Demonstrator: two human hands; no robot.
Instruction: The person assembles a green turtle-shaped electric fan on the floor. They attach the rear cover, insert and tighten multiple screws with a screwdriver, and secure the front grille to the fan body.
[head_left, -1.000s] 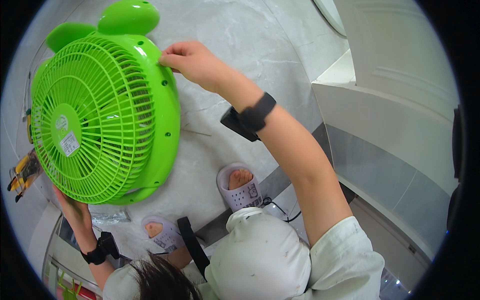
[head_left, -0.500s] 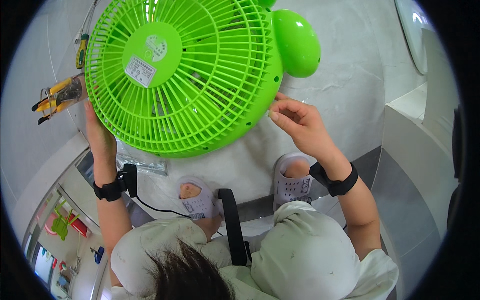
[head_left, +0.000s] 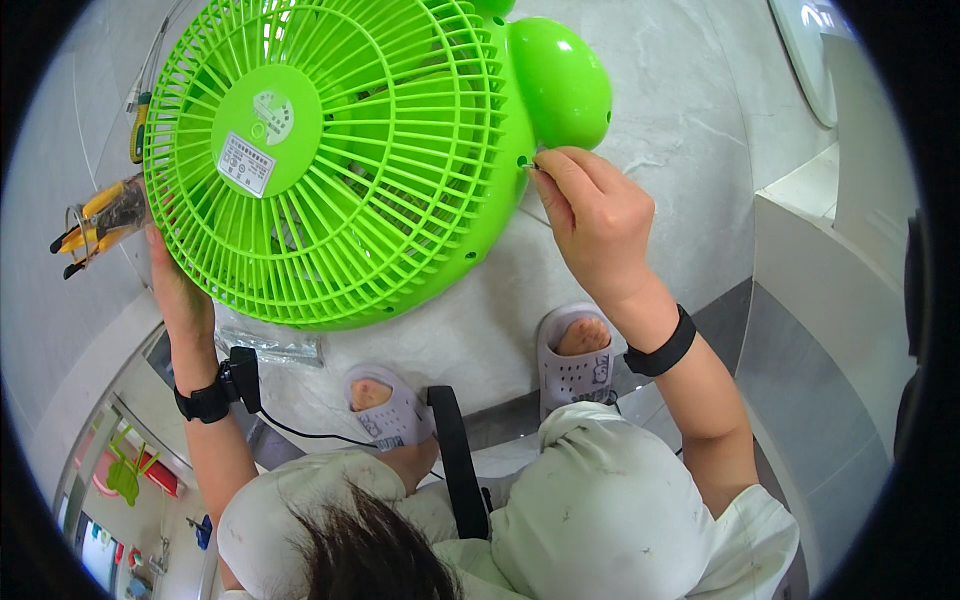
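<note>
A bright green round fan [head_left: 305, 115] stands tilted in front of me, its slatted grille and pale label facing up. My left hand [head_left: 182, 290] grips its left rim; some of the fingers are hidden behind it. At the right rim, my right hand [head_left: 603, 220] pinches a small metal screw [head_left: 531, 166] between thumb and fingertips. The screw is beside a small round hole in the rim, below a rounded green lobe [head_left: 562, 85]. Whether its tip is inside the hole, I cannot tell.
Orange-handled pliers [head_left: 98, 222] in a clear holder and a yellow-green screwdriver [head_left: 139, 128] are left of the fan. A clear plastic packet [head_left: 270, 345] lies on the pale floor below it. White curved fixtures [head_left: 860, 200] stand at the right. My feet are close by.
My right hand has moved up along the fan's right rim, bringing the screw to the hole below the lobe. The fan appears slightly farther left; my left hand keeps its grip.
</note>
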